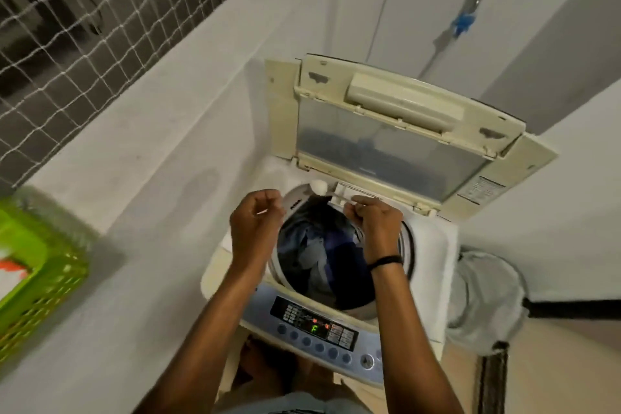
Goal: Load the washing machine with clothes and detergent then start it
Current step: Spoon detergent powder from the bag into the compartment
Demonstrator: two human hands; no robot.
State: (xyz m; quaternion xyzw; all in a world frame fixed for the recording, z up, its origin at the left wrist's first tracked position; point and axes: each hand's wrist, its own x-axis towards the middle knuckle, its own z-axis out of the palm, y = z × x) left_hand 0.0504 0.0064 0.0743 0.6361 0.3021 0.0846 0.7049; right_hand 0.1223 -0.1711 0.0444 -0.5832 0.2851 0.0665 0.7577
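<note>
One washing machine (pixel 433 245), two hands (pixel 257 222) (pixel 376 222), one green basket (pixel 43 279) — one grey mesh hamper (pixel 487 296)

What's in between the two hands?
In the head view, between the left hand and the right hand you see down into the washer's open drum, with dark clothes piled inside.

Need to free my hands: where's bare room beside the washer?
Bare: the white ledge between the green basket and the washer. Crowded: the drum's back rim, where left hand and right hand hover near the drawer; grey mesh bin on the washer's right.
</note>
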